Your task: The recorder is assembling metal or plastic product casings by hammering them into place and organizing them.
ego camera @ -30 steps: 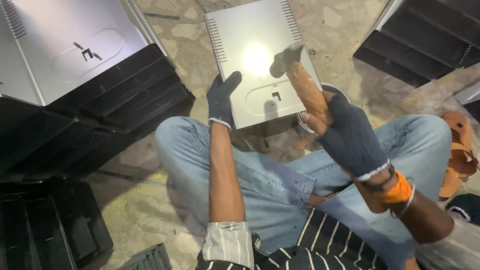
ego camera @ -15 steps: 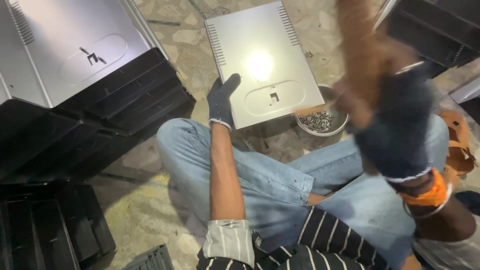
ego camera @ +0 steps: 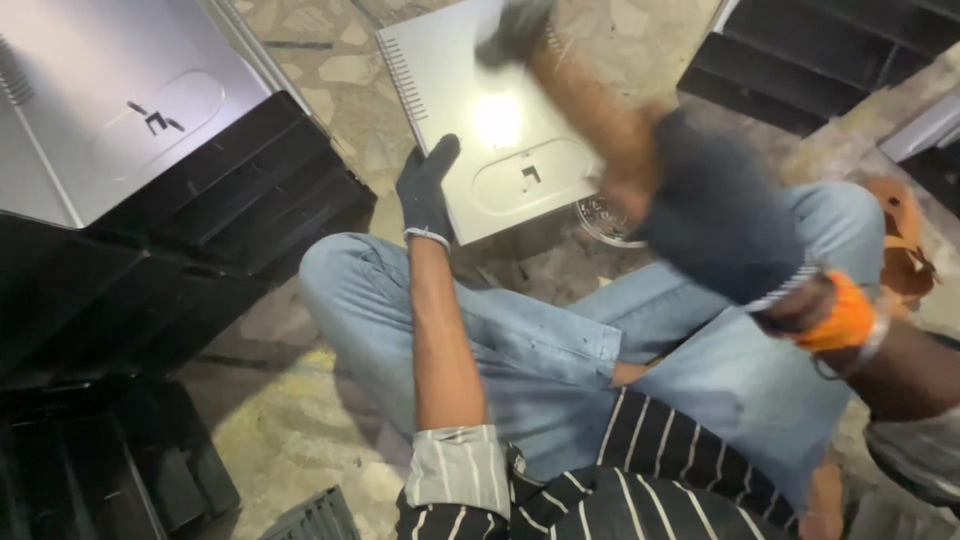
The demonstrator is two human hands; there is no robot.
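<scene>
The left hand (ego camera: 425,190) in a dark knit glove lies flat, fingers extended, on the edge of the grey sheet-metal panel (ego camera: 490,120), apparently steadying it. The blurred, gloved right hand (ego camera: 715,205) clasps a wooden-handled tool (ego camera: 590,100), its dark head over the panel beyond the left hand's fingertips.

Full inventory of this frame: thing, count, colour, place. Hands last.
Metal panel: one, silver, flat on the floor ahead of the knees.
Metal panel on stack: one, silver, upper left.
Tray stacks: black, left side; more upper right.
Bowl: one, partly hidden by the right arm, beside the panel; contents unclear.
Hammer: one, wooden handle, dark head, blurred, over the panel.
Sandal: orange-brown, right edge.
Floor: pale stone.
Left hand: dark glove, resting on the panel's edge.
Right hand: dark glove, orange cuff, grip closed on the hammer handle.
</scene>
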